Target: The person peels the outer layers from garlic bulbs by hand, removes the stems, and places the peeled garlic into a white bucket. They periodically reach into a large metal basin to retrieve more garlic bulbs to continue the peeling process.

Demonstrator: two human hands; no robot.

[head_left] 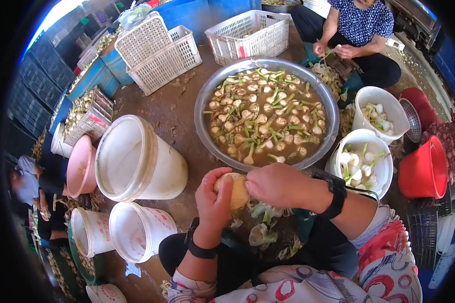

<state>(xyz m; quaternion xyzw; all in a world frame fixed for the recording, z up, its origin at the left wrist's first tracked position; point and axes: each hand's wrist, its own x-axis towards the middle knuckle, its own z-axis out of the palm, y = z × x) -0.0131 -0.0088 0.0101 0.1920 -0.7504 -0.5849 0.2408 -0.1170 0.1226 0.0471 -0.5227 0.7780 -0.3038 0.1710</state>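
Note:
A pale, yellowish garlic bulb is held in front of my lap. My left hand wraps round it, with the thumb across its near side. My right hand is closed against the bulb's right edge in a pinch; its fingertips are partly hidden. Just beyond my hands stands a wide metal basin of brown water, full of garlic bulbs with green stems. To the right, a white bucket contains peeled white garlic. Peeled outer leaves lie on the ground below my hands.
A second white bucket holds more garlic. A red bucket stands at right. White tubs and smaller buckets are at left. Plastic crates stand behind the basin. Another person sits at back right, handling garlic.

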